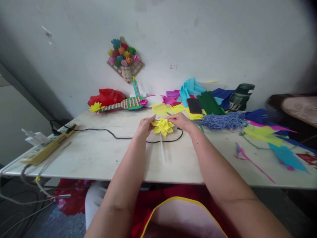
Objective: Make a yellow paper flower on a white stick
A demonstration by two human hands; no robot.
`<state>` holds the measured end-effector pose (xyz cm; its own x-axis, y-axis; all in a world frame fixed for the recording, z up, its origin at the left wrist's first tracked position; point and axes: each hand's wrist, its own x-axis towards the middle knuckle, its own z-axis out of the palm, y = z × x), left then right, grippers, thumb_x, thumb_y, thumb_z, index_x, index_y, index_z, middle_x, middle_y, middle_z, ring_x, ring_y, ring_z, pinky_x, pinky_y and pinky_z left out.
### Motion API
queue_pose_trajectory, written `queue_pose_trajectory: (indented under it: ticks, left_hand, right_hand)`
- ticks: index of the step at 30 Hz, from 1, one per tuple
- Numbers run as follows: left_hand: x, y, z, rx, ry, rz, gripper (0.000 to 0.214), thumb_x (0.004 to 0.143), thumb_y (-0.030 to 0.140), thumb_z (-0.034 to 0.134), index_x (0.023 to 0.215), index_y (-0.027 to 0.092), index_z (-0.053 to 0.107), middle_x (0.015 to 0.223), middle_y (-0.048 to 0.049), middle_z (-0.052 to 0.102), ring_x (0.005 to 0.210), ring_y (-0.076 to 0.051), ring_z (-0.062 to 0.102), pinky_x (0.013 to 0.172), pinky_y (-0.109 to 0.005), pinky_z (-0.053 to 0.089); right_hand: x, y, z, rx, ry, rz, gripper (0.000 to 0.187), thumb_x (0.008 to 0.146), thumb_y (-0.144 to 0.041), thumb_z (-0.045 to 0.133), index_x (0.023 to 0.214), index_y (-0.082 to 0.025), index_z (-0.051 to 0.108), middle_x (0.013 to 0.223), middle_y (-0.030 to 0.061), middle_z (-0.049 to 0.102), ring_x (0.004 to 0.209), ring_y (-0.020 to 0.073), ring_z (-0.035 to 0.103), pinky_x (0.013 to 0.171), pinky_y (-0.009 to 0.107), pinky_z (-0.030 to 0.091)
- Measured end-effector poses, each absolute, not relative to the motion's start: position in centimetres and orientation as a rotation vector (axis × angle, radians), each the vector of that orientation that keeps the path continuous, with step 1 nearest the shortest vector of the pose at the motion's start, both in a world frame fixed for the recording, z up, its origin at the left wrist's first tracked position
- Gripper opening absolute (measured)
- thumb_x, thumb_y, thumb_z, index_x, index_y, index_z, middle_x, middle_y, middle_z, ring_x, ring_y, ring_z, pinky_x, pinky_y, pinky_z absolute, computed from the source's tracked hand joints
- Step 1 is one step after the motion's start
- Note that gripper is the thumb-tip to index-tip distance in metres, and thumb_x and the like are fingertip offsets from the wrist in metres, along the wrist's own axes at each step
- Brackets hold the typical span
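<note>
A yellow paper flower [163, 126] with folded petals is held over the white table [104, 155], and a pale stick [162, 148] hangs down from it toward me. My left hand [144, 126] pinches the flower's left side with closed fingers. My right hand [180, 121] grips its right side, fingers curled over the petals. Both forearms reach out from the bottom of the view.
A black cable [116, 135] runs from a yellow power strip [46, 148] at left to just behind the flower. Coloured paper sheets [198, 96], a phone [194, 105], blue string [220, 120], a dark bottle [240, 97] and finished paper crafts [121, 104] line the back and right.
</note>
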<state>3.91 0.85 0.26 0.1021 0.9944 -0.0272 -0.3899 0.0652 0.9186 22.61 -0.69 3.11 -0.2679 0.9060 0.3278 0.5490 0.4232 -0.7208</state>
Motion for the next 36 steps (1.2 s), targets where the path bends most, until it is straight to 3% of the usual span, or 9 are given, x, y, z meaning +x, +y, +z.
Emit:
queue_pose_trajectory:
  ticks: [11,19,36]
  left_hand:
    - [4.0,0.2,1.1,0.900,0.854,1.137,0.024,0.067,0.033,0.069,0.057,0.014,0.059,0.059,-0.0056,0.062,0.058,-0.015,0.059,0.061,-0.028,0.050]
    - [4.1,0.1,0.7,0.938,0.811,1.126,0.016,0.055,0.013,0.073,0.062,0.012,0.058,0.059,-0.0031,0.063,0.058,-0.014,0.060,0.060,-0.026,0.048]
    - [3.8,-0.4,0.9,1.145,0.811,1.089,0.024,0.054,0.027,0.074,0.067,0.011,0.061,0.060,-0.0012,0.060,0.053,-0.009,0.053,0.053,-0.022,0.039]
  right_hand:
    - [22.7,-0.6,2.9,-1.204,-1.955,0.621,0.027,0.074,-0.020,0.054,0.092,-0.018,0.074,0.094,0.0034,0.073,0.094,0.0225,0.066,0.087,0.034,0.050]
    - [22.6,-0.7,2.9,-1.193,-1.961,0.633,0.026,0.075,-0.021,0.054,0.092,-0.018,0.074,0.095,0.0025,0.072,0.091,0.0217,0.067,0.081,0.033,0.052]
    - [22.5,-0.7,2.8,-1.130,-1.992,0.605,0.025,0.072,-0.019,0.056,0.088,-0.020,0.075,0.091,0.0029,0.073,0.090,0.0211,0.067,0.081,0.031,0.052]
